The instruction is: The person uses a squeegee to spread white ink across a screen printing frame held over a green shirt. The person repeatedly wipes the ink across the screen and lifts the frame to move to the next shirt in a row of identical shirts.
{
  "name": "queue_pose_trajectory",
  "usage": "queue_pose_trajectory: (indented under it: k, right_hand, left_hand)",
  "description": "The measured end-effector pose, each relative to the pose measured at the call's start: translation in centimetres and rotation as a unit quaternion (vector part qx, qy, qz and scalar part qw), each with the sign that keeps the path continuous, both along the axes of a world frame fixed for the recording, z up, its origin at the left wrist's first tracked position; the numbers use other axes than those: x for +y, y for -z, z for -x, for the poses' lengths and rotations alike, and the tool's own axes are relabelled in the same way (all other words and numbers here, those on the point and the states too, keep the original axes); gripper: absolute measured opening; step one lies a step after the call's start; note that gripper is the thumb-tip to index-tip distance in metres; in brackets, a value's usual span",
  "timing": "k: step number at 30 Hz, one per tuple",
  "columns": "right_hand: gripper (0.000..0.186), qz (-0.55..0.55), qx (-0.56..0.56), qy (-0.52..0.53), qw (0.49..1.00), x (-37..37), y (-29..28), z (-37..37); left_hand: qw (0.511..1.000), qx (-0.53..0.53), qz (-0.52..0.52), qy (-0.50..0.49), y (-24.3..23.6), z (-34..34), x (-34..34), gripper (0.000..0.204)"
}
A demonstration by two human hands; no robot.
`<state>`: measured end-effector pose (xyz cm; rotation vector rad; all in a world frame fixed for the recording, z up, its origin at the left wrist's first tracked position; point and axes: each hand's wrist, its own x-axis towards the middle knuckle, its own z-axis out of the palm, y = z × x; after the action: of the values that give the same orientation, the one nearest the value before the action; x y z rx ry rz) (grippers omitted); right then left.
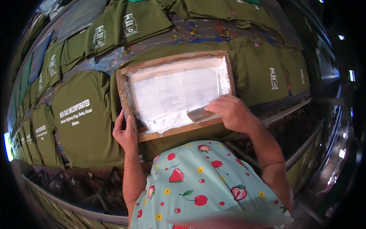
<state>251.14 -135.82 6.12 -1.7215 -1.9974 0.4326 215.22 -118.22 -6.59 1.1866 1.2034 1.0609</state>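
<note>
A wooden-framed printing screen (173, 61) lies over an olive green T-shirt in front of me. White ink (167, 123) is spread over its mesh, thickest along the near edge and right side, and pale lettering shows through. At the frame's near left corner my left hand (126, 131) is closed round the wood, thumb on top. My right hand (230, 112) grips a squeegee (198, 114), whose blade rests tilted on the mesh near the lower right. The fingers hide part of the squeegee.
A printed olive T-shirt (82, 118) lies left of the screen; another shirt (259, 72) with a white emblem lies right. Folded shirts (133, 23) line the far side of the paint-spattered table (198, 30). A metal rail (282, 112) runs along the near edge.
</note>
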Motion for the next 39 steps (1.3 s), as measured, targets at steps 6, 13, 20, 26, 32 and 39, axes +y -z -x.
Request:
queue_pose_trajectory:
  k: [6, 13, 20, 26, 32, 39]
  right_hand:
    - [0.035, -0.048, -0.038, 0.004, 0.998, 10.4, 1.4, -1.5]
    - [0.035, -0.05, -0.056, -0.046, 0.996, 18.0, 2.2, 4.5]
    - [0.014, -0.038, -0.138, -0.258, 0.955, 20.3, 0.4, 7.1]
    - [0.008, -0.031, -0.181, -0.311, 0.933, 17.2, -0.8, 1.6]
    - [0.009, -0.028, -0.13, -0.207, 0.969, 9.5, -1.2, -6.8]
    - [0.024, -0.05, -0.099, -0.012, 0.994, -0.6, 0.5, -4.7]
  left_hand:
    - [1.0, -0.023, -0.007, 0.001, 0.2, 0.0, 0.0, 0.042]
    - [1.0, 0.009, -0.026, -0.006, 0.1, -0.1, 0.0, 0.039]
    - [0.999, 0.02, -0.042, -0.024, 1.1, 0.2, 0.1, 0.032]
    - [0.998, -0.042, 0.024, -0.032, 1.1, 0.2, -0.1, 0.031]
    - [0.999, 0.01, -0.022, -0.031, 1.0, 0.1, 0.0, 0.032]
    - [1.0, -0.015, -0.006, -0.023, 0.8, 0.3, 0.0, 0.034]
